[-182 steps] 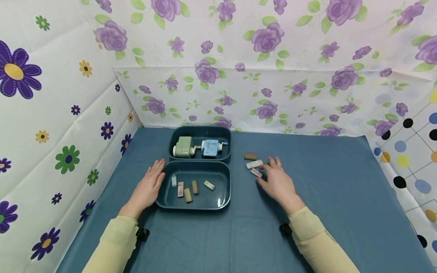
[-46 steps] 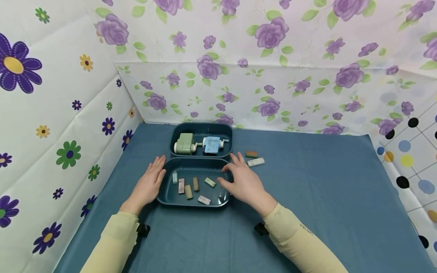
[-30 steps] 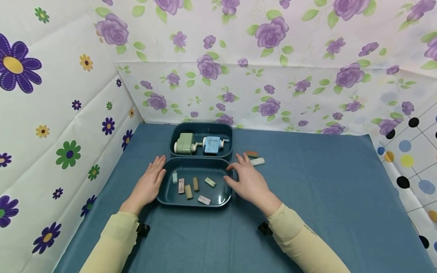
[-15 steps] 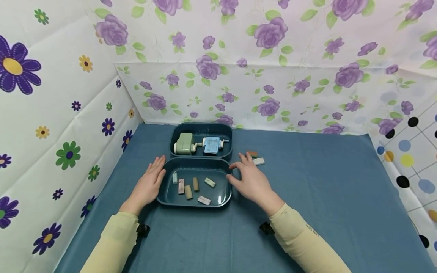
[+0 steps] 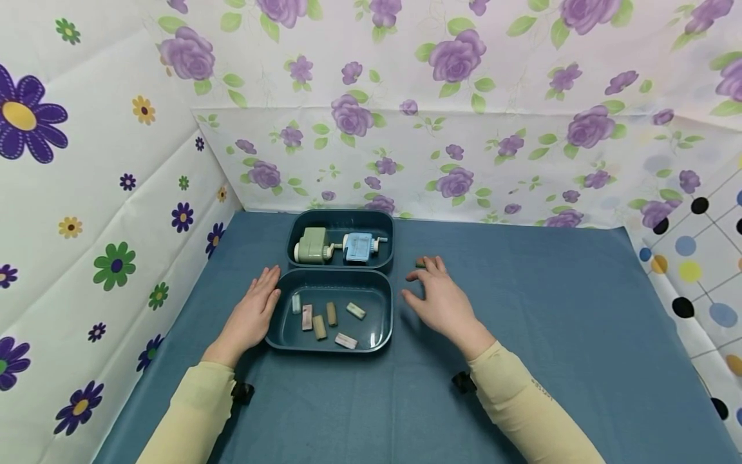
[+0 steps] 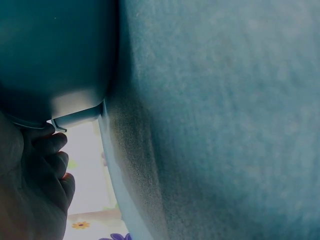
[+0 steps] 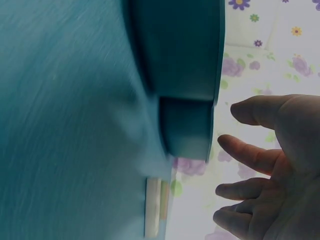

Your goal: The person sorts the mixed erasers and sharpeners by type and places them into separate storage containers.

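My left hand (image 5: 249,317) lies with straight fingers along the left rim of the near dark teal tray (image 5: 330,348). Inside that tray are several small eraser-like blocks, among them a pale pink one (image 5: 346,341) near the front and a whitish-green one (image 5: 356,310) at the right. My right hand (image 5: 446,304) is in the air right of the tray, thumb and fingers apart, holding nothing. Beyond its fingertips a brown block (image 5: 420,263) peeks out. A white block (image 7: 152,207) shows beside it in the right wrist view; my hand hides it in the head view.
Touching the near tray's back edge, a second teal tray (image 5: 295,222) holds a green crank pencil sharpener (image 5: 314,245) and a light blue one (image 5: 358,247). A blue cloth (image 5: 551,322) covers the table. Flower-printed sheets (image 5: 406,161) stand behind and at the left.
The pale pink block went from the table at the right into the near tray. My right hand then drew back rightward from the tray rim toward the blocks outside. The left hand stayed put.
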Available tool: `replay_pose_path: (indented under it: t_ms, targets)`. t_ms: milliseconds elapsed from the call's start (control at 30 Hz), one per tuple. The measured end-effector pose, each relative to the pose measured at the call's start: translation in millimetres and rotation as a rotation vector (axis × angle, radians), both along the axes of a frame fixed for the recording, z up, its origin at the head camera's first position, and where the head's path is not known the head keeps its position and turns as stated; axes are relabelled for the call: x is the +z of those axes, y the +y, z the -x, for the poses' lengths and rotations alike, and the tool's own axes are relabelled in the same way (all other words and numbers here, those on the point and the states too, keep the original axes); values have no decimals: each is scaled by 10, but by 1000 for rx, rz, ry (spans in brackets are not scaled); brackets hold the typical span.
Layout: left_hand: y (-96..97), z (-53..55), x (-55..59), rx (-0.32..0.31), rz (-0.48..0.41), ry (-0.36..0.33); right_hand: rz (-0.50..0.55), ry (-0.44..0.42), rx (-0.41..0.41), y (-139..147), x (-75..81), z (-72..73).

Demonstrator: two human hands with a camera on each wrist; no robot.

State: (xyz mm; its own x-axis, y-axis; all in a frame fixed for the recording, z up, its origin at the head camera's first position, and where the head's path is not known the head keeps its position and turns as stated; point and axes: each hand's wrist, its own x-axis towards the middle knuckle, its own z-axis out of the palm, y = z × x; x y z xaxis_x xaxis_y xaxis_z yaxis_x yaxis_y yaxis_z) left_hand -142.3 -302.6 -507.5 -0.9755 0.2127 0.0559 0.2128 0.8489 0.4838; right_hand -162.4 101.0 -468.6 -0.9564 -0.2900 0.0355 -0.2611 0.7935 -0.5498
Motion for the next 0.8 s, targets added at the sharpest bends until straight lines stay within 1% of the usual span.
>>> replay_pose_path:
  t_ms: [100,333,667,800]
  targets:
    - [-1,-1,0,1,0,-4,-11,-13,-20,69,-27,31]
    - [3,-4,13,0,-1,-9,-48,-78,-72,231,-83,113]
    - [-8,10,19,-6,-7,-14,-115,-111,-117,393,-173,239]
    - [-13,-38,0,-8,-12,-10,-166,-129,-120,420,-217,253]
